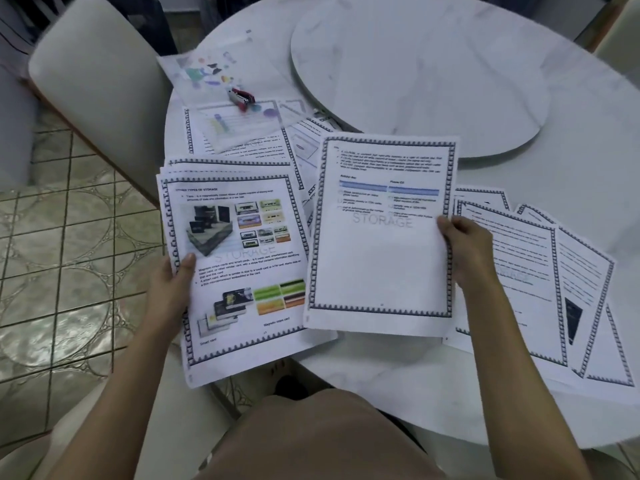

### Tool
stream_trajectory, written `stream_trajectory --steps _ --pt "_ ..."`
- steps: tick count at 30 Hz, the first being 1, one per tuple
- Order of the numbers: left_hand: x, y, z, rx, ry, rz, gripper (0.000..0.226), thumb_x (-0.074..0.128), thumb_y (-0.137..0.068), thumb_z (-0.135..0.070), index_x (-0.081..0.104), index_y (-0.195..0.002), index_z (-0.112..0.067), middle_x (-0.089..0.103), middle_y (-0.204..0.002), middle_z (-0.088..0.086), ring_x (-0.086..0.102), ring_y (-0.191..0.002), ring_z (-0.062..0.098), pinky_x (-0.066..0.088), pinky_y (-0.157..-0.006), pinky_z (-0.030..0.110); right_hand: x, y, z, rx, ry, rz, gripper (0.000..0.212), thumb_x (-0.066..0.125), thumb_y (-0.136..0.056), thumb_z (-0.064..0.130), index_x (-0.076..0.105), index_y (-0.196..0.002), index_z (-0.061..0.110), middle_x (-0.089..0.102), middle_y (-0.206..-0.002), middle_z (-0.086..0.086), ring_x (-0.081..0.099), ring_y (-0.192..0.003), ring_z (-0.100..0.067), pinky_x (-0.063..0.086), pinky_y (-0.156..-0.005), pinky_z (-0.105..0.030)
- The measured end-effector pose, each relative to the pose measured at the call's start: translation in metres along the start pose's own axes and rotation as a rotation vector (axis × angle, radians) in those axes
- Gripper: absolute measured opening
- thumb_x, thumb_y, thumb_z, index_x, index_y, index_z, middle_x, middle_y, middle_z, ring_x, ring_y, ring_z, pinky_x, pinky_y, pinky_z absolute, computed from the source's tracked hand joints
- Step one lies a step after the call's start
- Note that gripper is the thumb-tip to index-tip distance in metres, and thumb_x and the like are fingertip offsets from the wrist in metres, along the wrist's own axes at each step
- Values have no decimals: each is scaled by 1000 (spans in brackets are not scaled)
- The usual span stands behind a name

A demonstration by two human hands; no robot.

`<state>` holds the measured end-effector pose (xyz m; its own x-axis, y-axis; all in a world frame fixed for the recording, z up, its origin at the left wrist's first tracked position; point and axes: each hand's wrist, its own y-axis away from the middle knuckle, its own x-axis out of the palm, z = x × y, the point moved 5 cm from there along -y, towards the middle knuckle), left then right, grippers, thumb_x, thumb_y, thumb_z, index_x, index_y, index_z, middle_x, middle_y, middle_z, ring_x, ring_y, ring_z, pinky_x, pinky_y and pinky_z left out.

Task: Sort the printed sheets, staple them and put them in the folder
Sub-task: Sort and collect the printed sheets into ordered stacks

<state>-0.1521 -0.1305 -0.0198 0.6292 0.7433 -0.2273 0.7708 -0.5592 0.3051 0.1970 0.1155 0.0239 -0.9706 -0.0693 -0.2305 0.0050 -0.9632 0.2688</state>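
White marble table, round, with faint grey veining. A raised round turntable of the same stone sits on its far side. Padded pale chair at far left, over a glossy patterned tile floor.

Left hand grips a stack of printed sheets at its left edge, thumb on top. Top page is thin white paper with a dark chain border, colour photos and a grey "STORAGE" watermark. The stack juts out past the table's near edge.

Right hand pinches a single sheet at its right edge, held beside the stack and overlapping its right margin. This sheet has the same border, a blue table band and a blank lower half, and it hides part of the pages behind.

Loose sheets are fanned flat on the table at right, partly under the right forearm. More pages lie beyond the stack.

Clear plastic folder with coloured shapes lies at the far left of the table, its near corner over those pages. Small red stapler rests on the folder. Fine print is too blurred to read.
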Motion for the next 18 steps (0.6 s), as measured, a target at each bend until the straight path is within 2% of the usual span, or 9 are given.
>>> stream_trajectory --steps 3,5,8,10,12,16,18 --pt "17 4 -4 -2 7 35 34 45 -96 -18 50 -123 2 59 -105 15 59 -69 10 49 -46 11 18 6 -6 -19 33 57 13 62 -86 15 62 -74 12 62 -76 -4 55 -77 -19 47 -79 -35" --pt "26 7 -6 -1 21 75 34 44 -96 -19 50 -124 1 60 -108 15 59 -74 13 51 -48 11 31 11 -9 -36 62 85 19 62 -86 17 59 -68 14 60 -72 -1 53 -73 -16 43 -74 -30" --pt "40 12 -5 -15 40 136 33 44 -96 -19 50 -125 -3 62 -108 13 62 -81 15 55 -56 15 50 21 -16 -47 104 147 20 61 -87 22 59 -69 15 61 -75 -4 54 -74 -17 43 -71 -29" --pt "48 15 -5 -24 45 163 34 45 -96 -20 51 -125 -4 63 -110 12 64 -87 19 58 -66 26 61 28 -23 -45 120 183 20 61 -87 23 60 -69 16 63 -76 -5 56 -74 -19 44 -71 -33" --pt "58 19 -5 -26 23 178 34 44 -97 -22 52 -126 -6 63 -115 12 64 -97 25 55 -81 39 71 34 -30 -30 131 201 14 61 -87 23 64 -75 17 68 -82 -6 61 -79 -20 49 -78 -36" --pt "73 24 -3 -61 36 172 38 35 -100 -31 53 -127 -11 61 -119 7 58 -109 23 49 -85 32 80 44 -42 -3 132 207 20 59 -88 22 61 -69 22 66 -77 -3 60 -77 -19 49 -78 -36" --pt "78 26 -2 -100 35 182 45 28 -100 -38 52 -129 -14 58 -125 7 55 -112 23 46 -93 35 80 46 -46 1 136 202 20 58 -89 21 59 -69 22 64 -76 -2 58 -75 -18 48 -74 -34"
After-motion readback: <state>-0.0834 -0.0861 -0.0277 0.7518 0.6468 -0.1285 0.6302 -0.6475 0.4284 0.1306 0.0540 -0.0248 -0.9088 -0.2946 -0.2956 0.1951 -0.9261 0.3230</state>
